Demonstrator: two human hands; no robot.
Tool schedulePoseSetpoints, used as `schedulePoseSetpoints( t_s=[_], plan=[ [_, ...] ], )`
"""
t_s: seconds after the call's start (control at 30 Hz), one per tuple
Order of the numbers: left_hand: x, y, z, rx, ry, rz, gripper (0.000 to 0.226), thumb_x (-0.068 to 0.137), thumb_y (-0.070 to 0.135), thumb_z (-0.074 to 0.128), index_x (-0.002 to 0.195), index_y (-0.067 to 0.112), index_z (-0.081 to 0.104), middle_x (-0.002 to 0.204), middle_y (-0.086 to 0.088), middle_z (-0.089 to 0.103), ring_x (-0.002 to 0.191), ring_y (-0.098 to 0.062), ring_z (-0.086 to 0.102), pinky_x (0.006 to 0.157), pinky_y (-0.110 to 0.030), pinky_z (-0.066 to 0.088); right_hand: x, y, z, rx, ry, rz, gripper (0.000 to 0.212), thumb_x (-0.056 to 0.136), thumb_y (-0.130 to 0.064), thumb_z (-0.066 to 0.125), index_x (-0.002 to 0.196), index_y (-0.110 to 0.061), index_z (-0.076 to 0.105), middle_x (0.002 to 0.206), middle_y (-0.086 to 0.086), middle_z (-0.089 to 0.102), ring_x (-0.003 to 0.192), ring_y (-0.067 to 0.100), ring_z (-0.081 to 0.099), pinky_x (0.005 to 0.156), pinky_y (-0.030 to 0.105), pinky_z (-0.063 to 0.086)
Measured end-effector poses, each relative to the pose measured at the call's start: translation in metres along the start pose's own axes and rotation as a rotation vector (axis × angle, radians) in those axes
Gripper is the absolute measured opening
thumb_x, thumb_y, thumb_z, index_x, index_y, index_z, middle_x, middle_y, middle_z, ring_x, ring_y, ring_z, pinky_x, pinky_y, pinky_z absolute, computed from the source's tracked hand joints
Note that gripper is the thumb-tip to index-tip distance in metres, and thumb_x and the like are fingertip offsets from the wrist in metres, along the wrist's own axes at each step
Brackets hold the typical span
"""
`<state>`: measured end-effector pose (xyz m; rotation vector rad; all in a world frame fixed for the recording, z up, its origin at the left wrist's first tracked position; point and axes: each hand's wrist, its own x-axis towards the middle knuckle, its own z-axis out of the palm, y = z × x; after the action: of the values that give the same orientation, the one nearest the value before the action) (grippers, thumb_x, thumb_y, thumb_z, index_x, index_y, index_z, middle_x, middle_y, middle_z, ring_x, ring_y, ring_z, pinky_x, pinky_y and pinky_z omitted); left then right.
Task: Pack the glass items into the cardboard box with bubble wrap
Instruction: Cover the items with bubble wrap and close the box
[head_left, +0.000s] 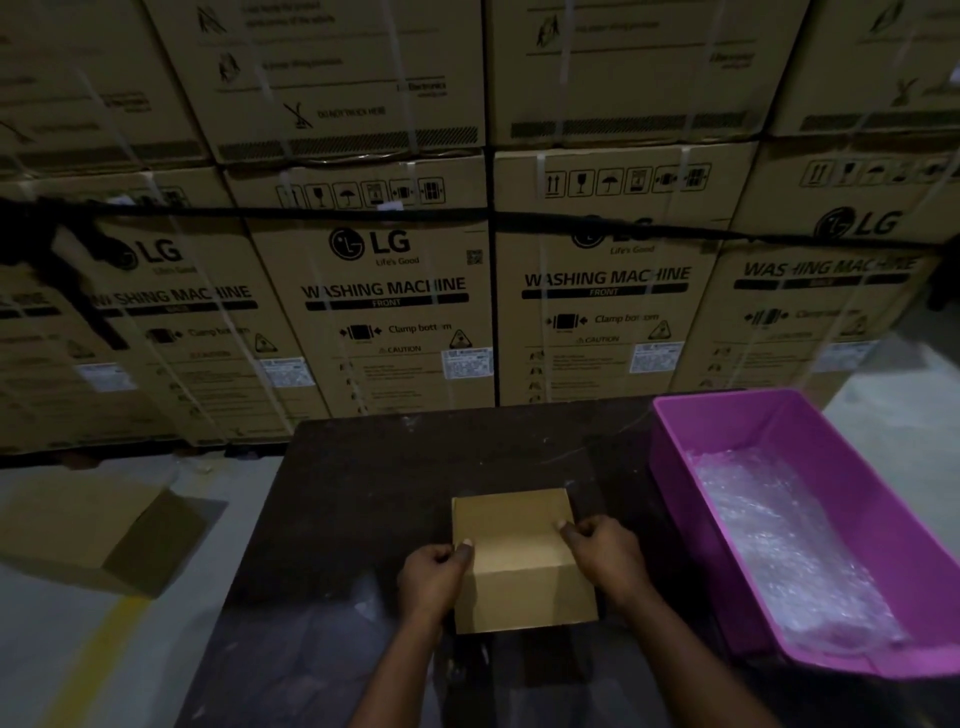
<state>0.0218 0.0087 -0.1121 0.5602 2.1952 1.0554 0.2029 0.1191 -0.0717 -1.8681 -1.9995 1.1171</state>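
Small cardboard box (519, 556) sits closed at centre of dark table (363, 493). L hand (434, 574) grips box's left edge w/ curled fingers, R hand (605, 553) pinches its right edge. Bubble wrap (779, 540) lies in purple bin (675, 467), just right of box.

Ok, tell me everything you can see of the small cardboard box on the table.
The small cardboard box is plain brown corrugated card with no print showing, and its top looks closed. It sits on the dark table, left of the purple bin and apart from it. The left hand grips its left side and the right hand grips its right side, thumbs at the top edges. Its contents cannot be seen.
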Motion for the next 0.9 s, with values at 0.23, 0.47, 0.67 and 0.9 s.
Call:
schedulePoseSetpoints(
  t_s=[0.23, 0.47, 0.67, 0.9],
  plan=[
    [-0.022, -0.006, -0.005, -0.067, 0.095, 0.038, 0.061, 0.084, 0.051, 0.064, 0.041, 0.015, 0.041, 0.039, 0.007, 0.039, 0.048, -0.015, 0.042, 0.053, -0.031, 0.030, -0.018, 0.019, 0.002, 0.074, 0.016, 0.024, 0.044, 0.090, -0.052, 0.054, 0.098, -0.012, 0.070, 0.098, 0.007, 0.070, 0.088, 0.022, 0.062, 0.067, 0.024, 0.039],
    [-0.036, -0.023, 0.000, -0.080, 0.148, 0.079, 0.052, 0.088, 0.052, 0.060, 0.058, 0.010, 0.062, 0.052, 0.003, 0.060, 0.053, -0.010, 0.053, 0.053, -0.029, 0.038, -0.036, 0.030, 0.006, 0.173, 0.130, -0.029, 0.038, 0.087, -0.046, 0.063, 0.079, -0.010, 0.073, 0.073, 0.004, 0.067, 0.074, 0.021, 0.062, 0.067, 0.029, 0.046],
    [-0.057, -0.020, 0.003, -0.065, 0.149, 0.093, 0.047, 0.093, 0.053, 0.047, 0.079, 0.016, 0.072, 0.071, 0.004, 0.069, 0.070, -0.009, 0.063, 0.056, -0.023, 0.042, -0.044, 0.036, 0.008, 0.120, 0.114, -0.099, 0.036, 0.092, -0.039, 0.059, 0.079, -0.008, 0.073, 0.077, 0.007, 0.071, 0.076, 0.021, 0.065, 0.063, 0.029, 0.043],
    [-0.070, -0.022, 0.010, -0.044, 0.150, 0.140, 0.049, 0.095, 0.054, 0.034, 0.103, 0.023, 0.071, 0.091, 0.001, 0.073, 0.087, -0.017, 0.065, 0.070, -0.026, 0.047, -0.043, 0.042, 0.020, 0.094, 0.097, -0.097, 0.030, 0.095, -0.029, 0.056, 0.068, -0.015, 0.061, 0.072, 0.008, 0.065, 0.079, 0.030, 0.065, 0.062, 0.030, 0.040]
  ],
)
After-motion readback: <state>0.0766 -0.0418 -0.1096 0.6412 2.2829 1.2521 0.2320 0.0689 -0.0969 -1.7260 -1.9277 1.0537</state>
